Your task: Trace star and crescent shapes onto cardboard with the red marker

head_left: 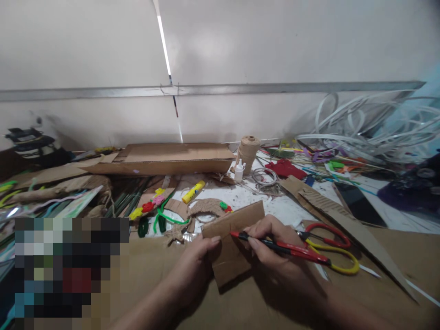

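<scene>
A small rectangular cardboard piece (228, 266) is held tilted above the cardboard-covered worktop. My left hand (195, 266) grips its left edge, thumb on the front face and the other fingers hidden behind. My right hand (278, 256) is closed round a red and black pen (292, 250), whose red tip is at the upper middle of the piece. Just right of my right hand lie scissors (335, 252) with one red and one yellow handle loop. A yellow glue stick (193, 192) and a curved cardboard piece (206, 207) lie beyond the held piece.
Farther back stand a long cardboard box (175, 153), a twine spool (248, 153) and a small white bottle (239, 171). A phone (359, 204) and long cardboard strips (347, 229) lie at the right, below coiled white tubing (357, 119). Craft stems clutter the left.
</scene>
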`<action>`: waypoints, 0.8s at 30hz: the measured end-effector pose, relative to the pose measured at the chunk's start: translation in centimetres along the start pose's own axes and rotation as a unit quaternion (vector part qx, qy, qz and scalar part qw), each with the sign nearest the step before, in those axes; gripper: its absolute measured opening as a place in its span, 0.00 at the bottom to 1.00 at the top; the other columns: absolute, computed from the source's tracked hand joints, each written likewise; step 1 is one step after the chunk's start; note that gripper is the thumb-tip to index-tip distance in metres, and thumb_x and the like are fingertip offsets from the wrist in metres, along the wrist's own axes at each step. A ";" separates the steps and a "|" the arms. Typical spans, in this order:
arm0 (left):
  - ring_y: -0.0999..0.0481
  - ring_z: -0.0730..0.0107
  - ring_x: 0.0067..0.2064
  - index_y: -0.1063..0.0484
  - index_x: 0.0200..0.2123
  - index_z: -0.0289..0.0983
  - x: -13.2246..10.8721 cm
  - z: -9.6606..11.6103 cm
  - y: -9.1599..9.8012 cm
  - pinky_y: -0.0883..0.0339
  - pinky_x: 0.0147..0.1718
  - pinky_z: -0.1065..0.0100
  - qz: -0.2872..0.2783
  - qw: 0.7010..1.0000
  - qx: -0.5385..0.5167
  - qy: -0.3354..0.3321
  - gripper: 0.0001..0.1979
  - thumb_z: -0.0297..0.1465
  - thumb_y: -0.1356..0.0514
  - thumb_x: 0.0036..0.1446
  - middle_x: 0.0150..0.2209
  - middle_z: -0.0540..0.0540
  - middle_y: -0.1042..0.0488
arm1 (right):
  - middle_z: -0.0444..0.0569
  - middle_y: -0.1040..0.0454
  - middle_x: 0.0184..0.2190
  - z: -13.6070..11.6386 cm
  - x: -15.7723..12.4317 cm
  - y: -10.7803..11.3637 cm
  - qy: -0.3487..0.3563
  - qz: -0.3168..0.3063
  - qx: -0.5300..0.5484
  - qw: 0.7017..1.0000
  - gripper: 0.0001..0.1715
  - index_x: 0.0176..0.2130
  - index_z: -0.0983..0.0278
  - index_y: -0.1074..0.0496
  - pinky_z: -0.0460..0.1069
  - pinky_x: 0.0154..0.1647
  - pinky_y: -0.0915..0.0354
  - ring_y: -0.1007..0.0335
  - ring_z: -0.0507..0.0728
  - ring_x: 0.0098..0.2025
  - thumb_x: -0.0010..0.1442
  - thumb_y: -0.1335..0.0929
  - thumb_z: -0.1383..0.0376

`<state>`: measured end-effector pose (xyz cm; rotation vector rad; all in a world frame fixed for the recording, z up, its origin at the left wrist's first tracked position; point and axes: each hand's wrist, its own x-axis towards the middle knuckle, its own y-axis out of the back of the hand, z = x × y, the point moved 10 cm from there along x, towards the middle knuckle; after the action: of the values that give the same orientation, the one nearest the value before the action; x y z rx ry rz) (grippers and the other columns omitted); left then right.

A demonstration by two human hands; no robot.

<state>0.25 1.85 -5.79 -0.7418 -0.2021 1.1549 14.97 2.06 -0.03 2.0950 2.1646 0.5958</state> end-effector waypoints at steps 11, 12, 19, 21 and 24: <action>0.17 0.42 0.49 0.18 0.53 0.29 -0.1 0.2 -0.5 0.27 0.51 0.54 -0.006 1.000 -0.001 0.001 0.24 0.38 0.30 0.58 0.43 0.32 0.16 | 0.43 0.28 0.30 0.2 -0.1 0.4 -0.013 0.008 0.041 0.999 0.13 0.35 0.57 0.31 0.49 0.28 0.38 0.35 0.55 0.30 0.73 0.30 0.59; 0.17 0.43 0.49 0.19 0.53 0.29 -0.1 0.2 -0.5 0.27 0.51 0.54 -0.006 1.000 -0.003 -0.002 0.23 0.38 0.30 0.58 0.43 0.32 0.16 | 0.43 0.29 0.30 0.0 -0.1 0.6 -0.011 0.017 0.038 0.999 0.12 0.35 0.57 0.31 0.49 0.27 0.39 0.36 0.55 0.29 0.73 0.31 0.59; 0.17 0.43 0.49 0.18 0.53 0.30 0.0 0.0 -0.4 0.27 0.51 0.54 -0.014 1.000 0.000 -0.003 0.24 0.39 0.29 0.58 0.43 0.33 0.16 | 0.42 0.31 0.28 -0.3 0.3 0.6 -0.018 0.025 0.049 0.998 0.13 0.35 0.58 0.31 0.49 0.25 0.41 0.38 0.54 0.27 0.73 0.30 0.58; 0.17 0.43 0.49 0.18 0.52 0.30 0.0 0.0 -0.3 0.27 0.51 0.55 -0.011 1.000 0.005 -0.005 0.23 0.38 0.29 0.58 0.43 0.33 0.15 | 0.42 0.30 0.28 -0.2 0.3 0.5 -0.024 0.022 0.043 0.999 0.13 0.35 0.58 0.31 0.49 0.25 0.40 0.37 0.54 0.27 0.72 0.30 0.58; 0.17 0.44 0.48 0.17 0.49 0.30 -0.1 0.1 -0.2 0.27 0.50 0.55 -0.009 1.000 0.014 -0.006 0.21 0.38 0.29 0.58 0.41 0.33 0.15 | 0.43 0.29 0.29 -0.2 0.3 0.5 -0.021 0.016 0.014 1.000 0.13 0.34 0.58 0.31 0.49 0.27 0.39 0.35 0.55 0.29 0.71 0.29 0.58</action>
<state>0.34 1.79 -5.62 -0.7073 -0.2015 1.1438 15.34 2.30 0.35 2.1393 2.1344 0.5207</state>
